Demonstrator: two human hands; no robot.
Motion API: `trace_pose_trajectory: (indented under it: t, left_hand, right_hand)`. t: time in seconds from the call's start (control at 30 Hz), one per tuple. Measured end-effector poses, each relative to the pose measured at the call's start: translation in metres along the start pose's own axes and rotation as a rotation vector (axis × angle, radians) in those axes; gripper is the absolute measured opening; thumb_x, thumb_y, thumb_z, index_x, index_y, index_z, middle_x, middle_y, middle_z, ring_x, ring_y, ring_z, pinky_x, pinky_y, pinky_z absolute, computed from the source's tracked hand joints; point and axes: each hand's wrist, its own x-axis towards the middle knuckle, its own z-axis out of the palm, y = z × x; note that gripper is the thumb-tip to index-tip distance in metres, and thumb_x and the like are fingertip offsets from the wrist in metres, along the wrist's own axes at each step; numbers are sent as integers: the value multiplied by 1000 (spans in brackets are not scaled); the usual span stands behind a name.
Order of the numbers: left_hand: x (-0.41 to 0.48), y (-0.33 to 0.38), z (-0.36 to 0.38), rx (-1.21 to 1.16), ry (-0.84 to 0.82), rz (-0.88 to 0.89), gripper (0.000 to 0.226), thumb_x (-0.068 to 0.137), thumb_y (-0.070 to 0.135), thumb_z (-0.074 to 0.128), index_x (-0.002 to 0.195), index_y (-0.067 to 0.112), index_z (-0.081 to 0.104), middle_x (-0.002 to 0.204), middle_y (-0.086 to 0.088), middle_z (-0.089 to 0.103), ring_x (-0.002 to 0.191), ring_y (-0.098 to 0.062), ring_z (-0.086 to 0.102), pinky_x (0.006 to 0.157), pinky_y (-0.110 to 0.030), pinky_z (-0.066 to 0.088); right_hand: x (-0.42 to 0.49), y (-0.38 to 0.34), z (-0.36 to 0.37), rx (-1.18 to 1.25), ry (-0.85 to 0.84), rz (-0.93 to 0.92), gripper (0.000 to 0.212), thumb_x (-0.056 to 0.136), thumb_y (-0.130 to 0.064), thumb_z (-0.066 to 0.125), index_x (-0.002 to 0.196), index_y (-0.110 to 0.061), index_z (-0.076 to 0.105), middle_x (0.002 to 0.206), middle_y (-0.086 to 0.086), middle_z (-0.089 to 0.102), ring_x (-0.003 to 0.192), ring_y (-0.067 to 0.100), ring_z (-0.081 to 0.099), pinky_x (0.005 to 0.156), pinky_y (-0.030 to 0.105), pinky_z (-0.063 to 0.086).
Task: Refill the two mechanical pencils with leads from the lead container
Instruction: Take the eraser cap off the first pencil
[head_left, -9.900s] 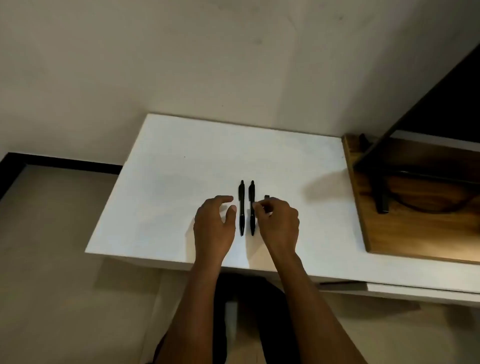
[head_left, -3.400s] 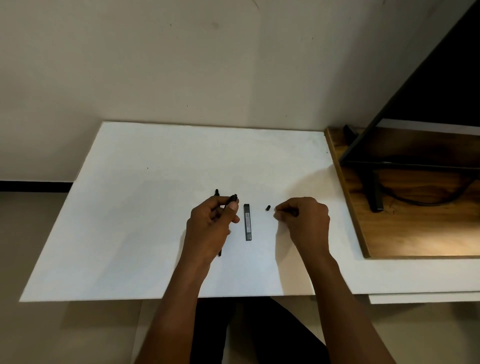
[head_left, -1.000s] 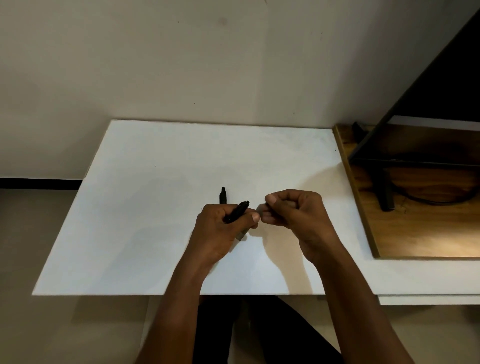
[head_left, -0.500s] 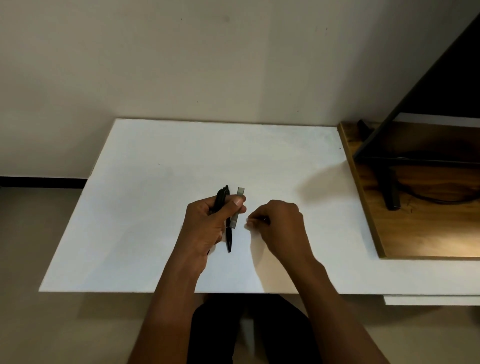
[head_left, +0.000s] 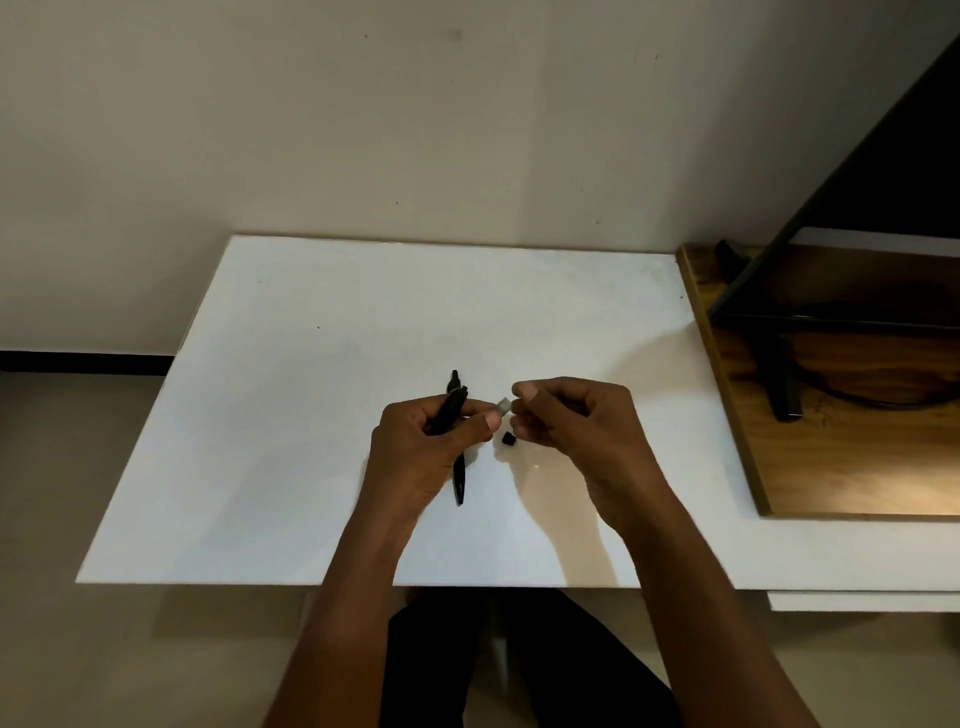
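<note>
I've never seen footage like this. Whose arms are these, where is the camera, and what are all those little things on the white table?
No machine here: these are a person's two bare arms, filmed by one wide-angle camera worn on their head, looking forward and down. That is why the arms enter from the bottom edge.

The left hand grips a black mechanical pencil and also pinches a small grey lead container between thumb and finger. The right hand has its fingertips at the container's end, seemingly opening it or drawing a lead out; a lead itself is too thin to see.

On the white table lie a second black pencil, partly hidden by the left hand, and a tiny black cap. A wooden board sits to the right.
</note>
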Motion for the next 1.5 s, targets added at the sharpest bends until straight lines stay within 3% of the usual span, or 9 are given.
trace_pose_trajectory:
  t: [0.1, 0.3, 0.47, 0.97, 1.1, 1.17, 1.33, 1.5]
  left_hand:
    - [1, -2, 2, 84, 8, 31, 3, 78, 32, 82, 75, 32, 81, 74, 12, 78, 76, -1, 71, 61, -1, 45]
    - [1, -1, 1, 125, 101, 102, 13, 69, 40, 87, 75, 30, 80, 72, 8, 77, 69, -2, 70, 56, -4, 46]
    - [4, -2, -1, 136, 215, 157, 19, 65, 40, 90, 72, 27, 78, 71, 20, 74, 69, 7, 67, 57, -2, 43]
    - [3, -2, -5, 186, 195, 232, 10, 72, 39, 86, 70, 37, 76, 66, 32, 70, 62, 11, 62, 55, -3, 41]
    - [3, -2, -5, 241, 208, 266, 11, 72, 39, 86, 70, 38, 75, 69, 32, 71, 70, 13, 65, 60, -2, 42]
    - [3, -2, -5, 301, 209, 289, 9, 73, 41, 84, 73, 38, 76, 71, 26, 74, 76, 9, 68, 64, -7, 45]
    - [0, -1, -4, 390, 207, 318, 10, 76, 41, 83, 81, 33, 79, 78, 15, 77, 81, -9, 72, 74, -40, 57]
    - [-1, 0, -2, 446, 192, 339, 13, 78, 40, 81, 85, 30, 80, 81, 16, 77, 80, -6, 71, 71, -29, 54]
  right_hand:
    - [-1, 1, -3, 108, -132, 64, 16, 91, -9, 70, 101, 1, 77, 94, 21, 78, 82, 27, 73, 86, 33, 61]
    - [0, 2, -4, 301, -152, 254, 14, 88, 0, 70, 99, 7, 75, 95, 20, 78, 85, 27, 75, 83, 29, 62]
    - [0, 4, 0, 442, -170, 354, 20, 88, 3, 67, 105, 12, 72, 104, 24, 76, 89, 27, 76, 76, 25, 62]
    - [2, 9, 0, 428, -165, 342, 11, 86, 5, 69, 88, 2, 80, 92, 20, 77, 82, 25, 76, 74, 25, 62]
    - [3, 10, 1, 418, -181, 339, 12, 89, 3, 67, 95, 6, 77, 96, 22, 77, 84, 25, 76, 75, 25, 61]
    - [3, 10, 1, 417, -200, 350, 18, 91, 2, 65, 105, 11, 72, 105, 24, 75, 86, 25, 75, 76, 25, 61]
    - [3, 11, 1, 430, -208, 374, 22, 92, 3, 63, 110, 15, 68, 110, 25, 74, 86, 24, 75, 77, 25, 61]
    - [3, 14, 1, 438, -225, 405, 17, 92, 5, 62, 105, 13, 71, 103, 21, 76, 90, 25, 75, 76, 24, 61]
